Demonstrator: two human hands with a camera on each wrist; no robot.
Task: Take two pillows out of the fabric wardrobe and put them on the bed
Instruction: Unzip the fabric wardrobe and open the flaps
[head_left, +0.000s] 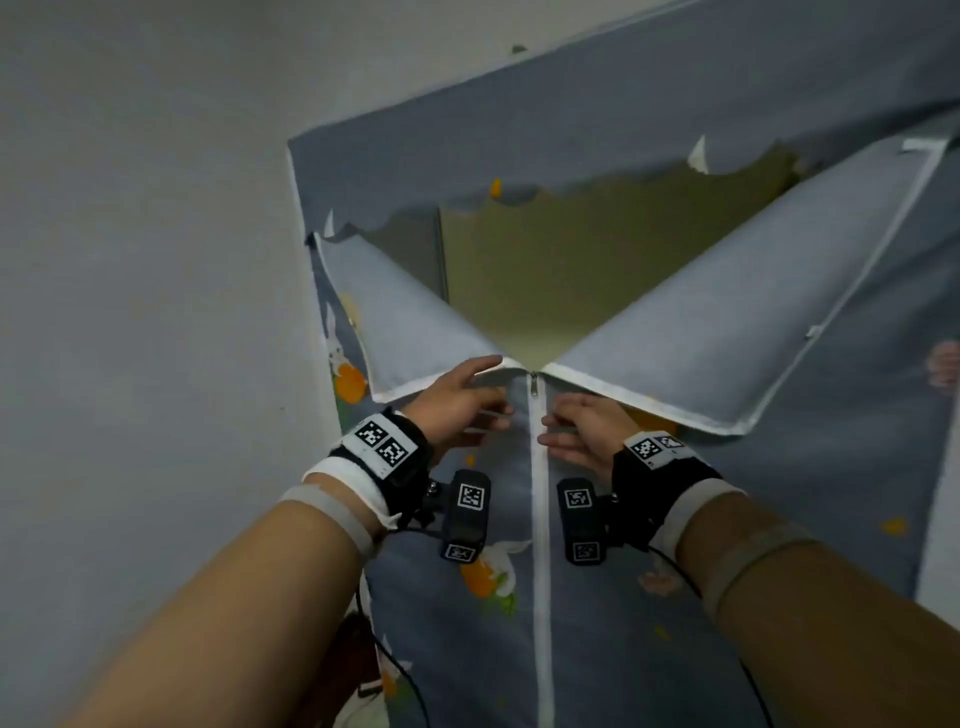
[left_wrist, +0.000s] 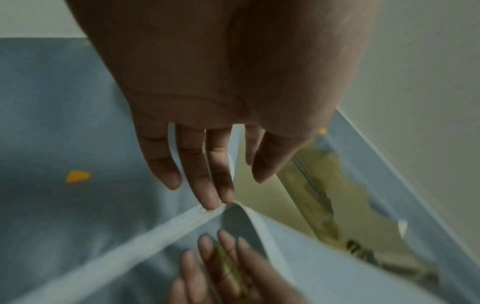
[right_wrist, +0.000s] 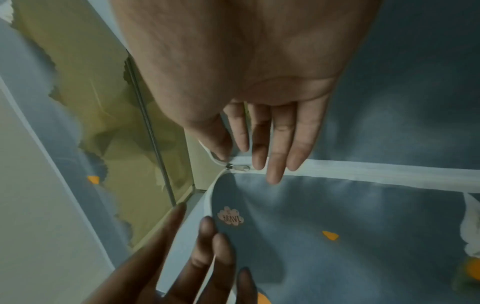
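Fingers (head_left: 488, 410) of my left hand (head_left: 457, 410) and right hand (head_left: 582, 431) hang spread, gripping nothing, beside the zipper pull (head_left: 533, 385) on the fabric wardrobe (head_left: 597, 597); opening is unfinished, so next I pull it down.

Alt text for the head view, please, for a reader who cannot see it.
Two bare hands, left hand and right hand, reach toward the zipper pull of a blue-grey fabric wardrobe, one on each side. Above the pull, the two door flaps fold outward, baring a dim olive interior; no pillow shows.
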